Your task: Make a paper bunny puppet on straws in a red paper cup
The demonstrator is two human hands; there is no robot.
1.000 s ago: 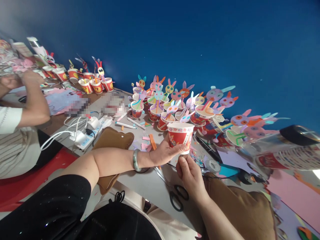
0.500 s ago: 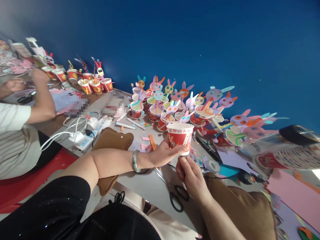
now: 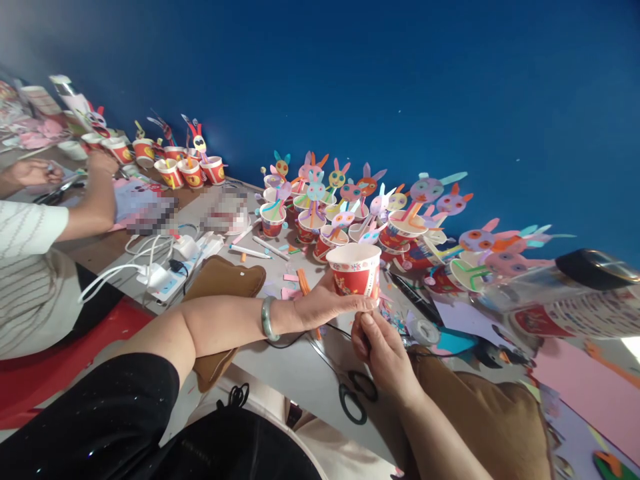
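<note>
A red and white paper cup [image 3: 353, 275] is held nearly upright above the table by my left hand [image 3: 327, 305], its thumb across the lower side. Just below the cup's base, my right hand [image 3: 380, 343] is closed, thumb pressed against the curled fingers. Whatever it pinches, if anything, is hidden. Under and beside the right hand lie black-handled scissors [image 3: 353, 403]. Orange strips [image 3: 303, 283] rest on the table behind my left hand.
Paper cups with rabbit figures [image 3: 316, 200] stand along the blue wall. Right are a clear tube of stacked cups [image 3: 575, 303], a tape roll [image 3: 424, 331] and a brown cushion [image 3: 483, 407]. A power strip [image 3: 167, 283] lies left, near another person's arm [image 3: 97, 200].
The cup in my left hand has shifted slightly left and tilted a little, showing more of its inside. My right hand stays almost in place. The other person's arm has moved right.
</note>
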